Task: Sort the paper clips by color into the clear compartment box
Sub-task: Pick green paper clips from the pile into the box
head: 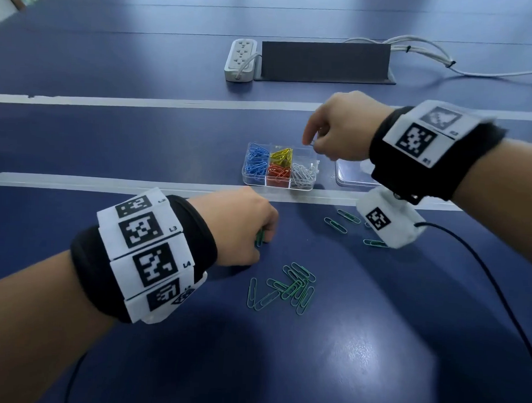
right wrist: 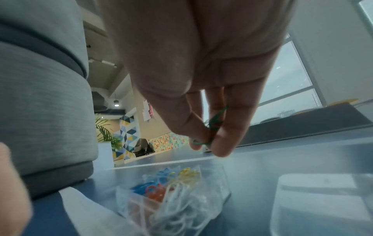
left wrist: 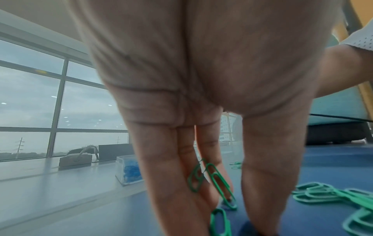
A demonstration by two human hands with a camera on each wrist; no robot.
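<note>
A clear compartment box (head: pixel 316 161) is seen on a blue worktop (head: pixel 374 340), with blue, yellow, red and white clips sorted into separate compartments. Green paper clips (right wrist: pixel 215 123) are pinched by the right hand (head: pixel 342 128) above the box's far right corner. More green clips (left wrist: pixel 214 178) are pinched against the worktop by the left hand (head: pixel 243 224). A loose pile of green clips (head: pixel 292 288) lies nearby.

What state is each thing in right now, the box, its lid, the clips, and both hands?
Compartment box: open, blue, yellow, red and white clips sorted inside.
Lid: off, lying right of the box.
Green clips: loose on the table.
Left hand: pinching green clips at the table.
Right hand: pinching green clips above the box.
</note>
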